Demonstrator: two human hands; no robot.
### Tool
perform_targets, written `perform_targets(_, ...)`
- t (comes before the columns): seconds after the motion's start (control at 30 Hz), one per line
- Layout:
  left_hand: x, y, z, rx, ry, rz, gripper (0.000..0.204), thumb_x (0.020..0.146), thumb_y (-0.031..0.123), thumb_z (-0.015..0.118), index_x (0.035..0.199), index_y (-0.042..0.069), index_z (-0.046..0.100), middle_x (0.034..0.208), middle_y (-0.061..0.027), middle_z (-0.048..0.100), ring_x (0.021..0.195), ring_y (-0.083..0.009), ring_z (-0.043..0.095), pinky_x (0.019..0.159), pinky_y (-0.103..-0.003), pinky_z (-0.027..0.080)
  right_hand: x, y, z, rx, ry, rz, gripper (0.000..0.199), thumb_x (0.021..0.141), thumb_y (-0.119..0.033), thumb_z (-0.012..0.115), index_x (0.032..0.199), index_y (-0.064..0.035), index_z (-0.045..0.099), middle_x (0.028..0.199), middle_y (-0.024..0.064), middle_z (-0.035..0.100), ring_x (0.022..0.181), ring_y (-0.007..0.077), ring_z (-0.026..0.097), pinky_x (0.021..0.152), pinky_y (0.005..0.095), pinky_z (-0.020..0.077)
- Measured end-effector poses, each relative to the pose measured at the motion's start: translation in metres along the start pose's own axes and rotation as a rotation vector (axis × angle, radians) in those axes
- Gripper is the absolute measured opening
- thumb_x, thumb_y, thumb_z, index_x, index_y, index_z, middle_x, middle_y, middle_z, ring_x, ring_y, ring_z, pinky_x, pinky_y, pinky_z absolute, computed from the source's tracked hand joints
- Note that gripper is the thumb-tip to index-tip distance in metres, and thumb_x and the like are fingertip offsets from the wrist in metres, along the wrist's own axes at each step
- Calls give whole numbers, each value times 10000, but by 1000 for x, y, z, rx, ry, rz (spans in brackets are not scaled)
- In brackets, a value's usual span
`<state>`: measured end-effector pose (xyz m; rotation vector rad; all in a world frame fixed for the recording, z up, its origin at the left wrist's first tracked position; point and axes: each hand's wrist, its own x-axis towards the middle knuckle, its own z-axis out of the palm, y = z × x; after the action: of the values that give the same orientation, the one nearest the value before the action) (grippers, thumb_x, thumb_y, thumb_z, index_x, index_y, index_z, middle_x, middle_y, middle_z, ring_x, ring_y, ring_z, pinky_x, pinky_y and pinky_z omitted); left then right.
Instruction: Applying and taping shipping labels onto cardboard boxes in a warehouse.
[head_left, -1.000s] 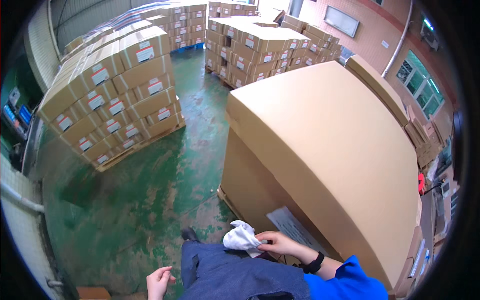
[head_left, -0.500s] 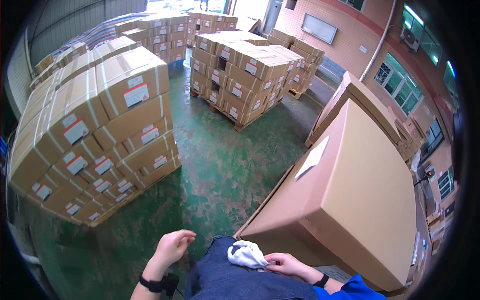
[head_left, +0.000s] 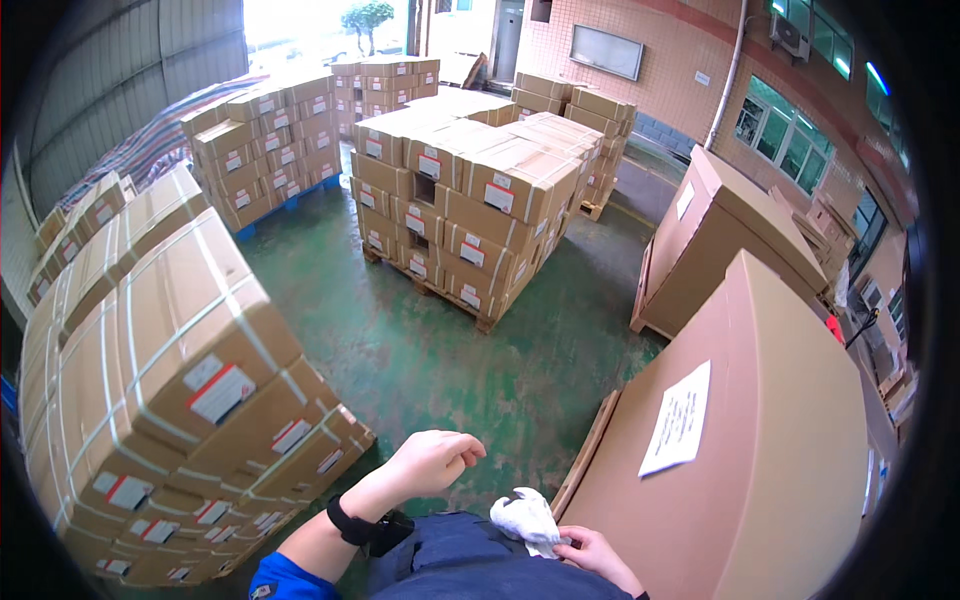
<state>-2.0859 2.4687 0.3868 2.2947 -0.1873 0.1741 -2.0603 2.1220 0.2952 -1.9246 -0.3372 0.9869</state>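
My left hand is held out in front of my body above the green floor. Its fingers are loosely curled together, and nothing shows in them. A black band circles that wrist. Close to my dark blue clothing, my right hand pinches a crumpled white cloth, perhaps a glove, though its folds hide the exact kind. Just beyond my right hand rises a large brown carton with a white paper sheet on its side; the hand and the carton's lower edge overlap in view.
A pallet stack of strapped cartons stands close on my left. Ahead is another loaded pallet, with more stacks behind it. A second tall carton stands farther along on the right. Green floor runs between them.
The nearby stacks and carton have shifted closer and lower in view as I move forward. My left hand has swung forward and to the right. My right hand still holds the white cloth.
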Motion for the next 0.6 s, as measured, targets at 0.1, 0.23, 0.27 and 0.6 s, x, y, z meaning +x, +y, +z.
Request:
perform_targets(0.1, 67, -35, -34, -14, -78, 35, 205, 718, 18, 477, 873, 71, 601, 806, -79, 640, 771, -245, 618, 676, -328, 489, 47, -31, -13, 11, 51, -12, 320, 788, -145, 655, 1085, -42, 593, 844, -1, 616, 696, 56, 545, 629, 202, 449)
perform_targets(0.23, 165, -90, -76, -7, -109, 124, 205, 744, 27, 465, 888, 68, 605, 832, -91, 641, 800, -253, 617, 687, -336, 487, 127, -66, -26, 148, 116, -23, 329, 780, -99, 655, 1082, 7, 580, 910, 37, 627, 783, 101, 584, 714, 243, 484)
perform_targets(0.27, 188, -105, -87, -3, -85, 162, 200, 754, 31, 466, 890, 66, 608, 842, -92, 643, 808, -256, 616, 690, -342, 486, 149, -78, -31, 246, 142, -25, 329, 777, -81, 651, 1080, 21, 576, 917, 48, 627, 794, 114, 589, 729, 254, 486)
perform_targets(0.6, 366, -275, -219, 30, -163, 226, 195, 789, 102, 533, 952, 109, 638, 850, -68, 649, 809, -243, 611, 720, -346, 485, 374, -258, -79, 442, 406, -144, 305, 740, 9, 623, 1040, 41, 579, 941, 76, 630, 862, 148, 596, 786, 291, 476)
